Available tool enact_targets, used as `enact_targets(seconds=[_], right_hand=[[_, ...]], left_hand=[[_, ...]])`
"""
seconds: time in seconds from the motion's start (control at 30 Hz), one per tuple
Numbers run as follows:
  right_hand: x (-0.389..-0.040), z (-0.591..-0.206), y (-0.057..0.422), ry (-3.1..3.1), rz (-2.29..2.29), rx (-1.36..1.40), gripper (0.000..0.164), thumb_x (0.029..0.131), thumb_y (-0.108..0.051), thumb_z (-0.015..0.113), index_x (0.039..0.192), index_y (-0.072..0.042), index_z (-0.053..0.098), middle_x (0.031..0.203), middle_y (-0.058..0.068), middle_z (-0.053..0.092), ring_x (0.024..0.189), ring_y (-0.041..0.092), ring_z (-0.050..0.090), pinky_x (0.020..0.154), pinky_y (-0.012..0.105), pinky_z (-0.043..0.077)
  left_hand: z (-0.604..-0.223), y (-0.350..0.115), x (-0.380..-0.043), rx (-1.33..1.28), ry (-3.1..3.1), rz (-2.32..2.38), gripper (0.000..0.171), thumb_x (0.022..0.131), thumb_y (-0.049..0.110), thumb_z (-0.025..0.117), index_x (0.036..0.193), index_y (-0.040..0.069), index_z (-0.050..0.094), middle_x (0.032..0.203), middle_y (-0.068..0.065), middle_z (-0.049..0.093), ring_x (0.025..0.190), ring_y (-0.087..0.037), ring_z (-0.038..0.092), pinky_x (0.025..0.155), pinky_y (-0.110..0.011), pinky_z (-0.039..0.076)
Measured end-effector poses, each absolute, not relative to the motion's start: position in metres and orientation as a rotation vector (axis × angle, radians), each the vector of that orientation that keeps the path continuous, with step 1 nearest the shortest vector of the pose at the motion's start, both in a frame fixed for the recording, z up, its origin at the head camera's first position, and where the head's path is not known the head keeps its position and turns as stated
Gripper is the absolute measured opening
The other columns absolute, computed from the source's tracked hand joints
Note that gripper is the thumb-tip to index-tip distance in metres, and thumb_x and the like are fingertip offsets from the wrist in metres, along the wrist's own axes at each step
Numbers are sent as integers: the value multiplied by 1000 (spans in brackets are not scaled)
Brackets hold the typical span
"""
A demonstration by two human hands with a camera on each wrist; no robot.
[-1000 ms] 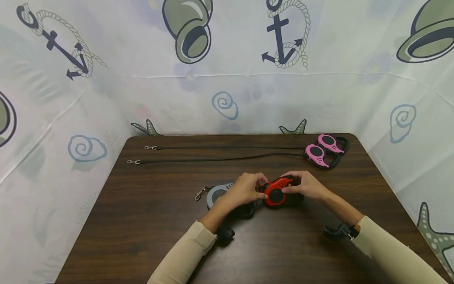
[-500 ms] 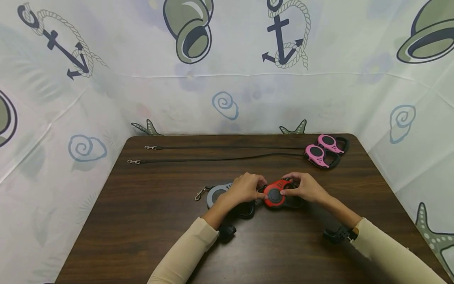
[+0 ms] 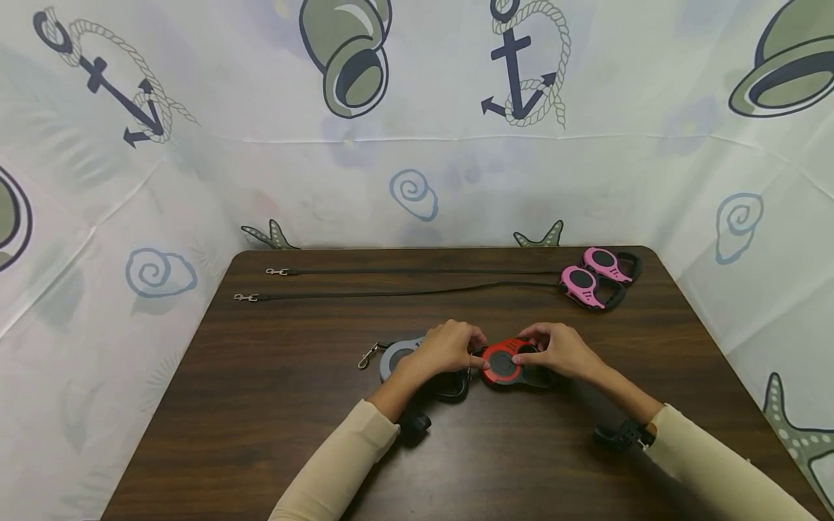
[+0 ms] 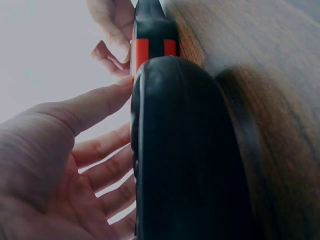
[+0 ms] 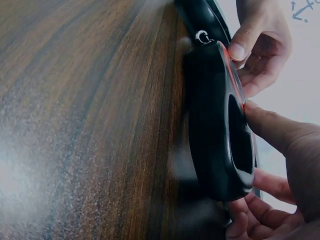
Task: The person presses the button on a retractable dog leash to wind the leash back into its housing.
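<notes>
A red and dark grey retractable dog leash [image 3: 502, 364] lies flat at the middle of the table, its handle loop to the right. My left hand [image 3: 448, 346] holds its left end, the thumb on the top face and the fingers along the far side. On the handle end, my right hand [image 3: 562, 350] pinches it, thumb on top and fingers at the far edge. Partly hidden beneath the left wrist is a grey retractable leash [image 3: 396, 356]. Its black handle [image 4: 185, 145] fills much of the left wrist view. A small metal ring [image 5: 202, 36] shows at the red leash's front end.
Two pink retractable leashes [image 3: 578, 282] sit side by side at the back right. Their black cords [image 3: 404, 292] stretch left across the table [image 3: 260, 405] to metal clips [image 3: 246, 297]. A printed cloth [image 3: 456, 181] hangs behind the table.
The red leash has tipped down from a tilted pose to lying flat and shifted slightly nearer. My right hand lowered with it; the left hand hardly moved.
</notes>
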State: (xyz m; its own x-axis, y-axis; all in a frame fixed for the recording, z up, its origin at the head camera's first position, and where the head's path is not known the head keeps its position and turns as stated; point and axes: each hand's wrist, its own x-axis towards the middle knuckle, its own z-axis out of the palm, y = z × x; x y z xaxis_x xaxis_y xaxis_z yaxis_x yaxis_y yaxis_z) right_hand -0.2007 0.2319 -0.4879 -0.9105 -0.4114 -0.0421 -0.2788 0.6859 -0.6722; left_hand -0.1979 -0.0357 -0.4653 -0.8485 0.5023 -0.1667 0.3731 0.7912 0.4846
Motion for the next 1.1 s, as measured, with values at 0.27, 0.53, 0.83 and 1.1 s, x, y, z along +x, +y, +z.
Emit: enact_targets(seconds=[0.27, 0.53, 0.83, 1.1], right_hand=[[-201, -487, 241, 2742, -1053, -554, 52, 89, -38, 87, 126, -4, 73, 103, 6, 71, 88, 18, 62, 76, 30, 52], [-207, -478, 255, 2775, -1127, -644, 50, 94, -30, 83, 132, 0, 69, 123, 16, 73, 109, 31, 69, 93, 50, 57], [-216, -468, 276, 2874, -1113, -601, 53, 92, -31, 85, 132, -1, 70, 125, 17, 74, 115, 35, 69, 96, 58, 54], [-227, -463, 295, 3060, -929, -685, 59, 87, -31, 89, 133, -1, 69, 133, 21, 70, 119, 43, 65, 100, 62, 49]], left_hand=[[-464, -47, -197, 691, 2815, 776, 35, 93, 42, 82, 120, 20, 77, 112, 6, 77, 101, -13, 71, 82, -38, 57], [-457, -72, -203, 702, 2853, 904, 35, 97, 37, 79, 124, 14, 76, 120, -2, 77, 110, -21, 72, 90, -44, 58], [-455, -111, -212, 721, 2999, 959, 32, 95, 30, 82, 121, 12, 77, 115, -2, 77, 107, -21, 72, 89, -45, 58], [-456, -157, -219, 580, 3105, 961, 29, 95, 29, 82, 121, 15, 77, 117, -3, 77, 111, -30, 70, 90, -52, 57]])
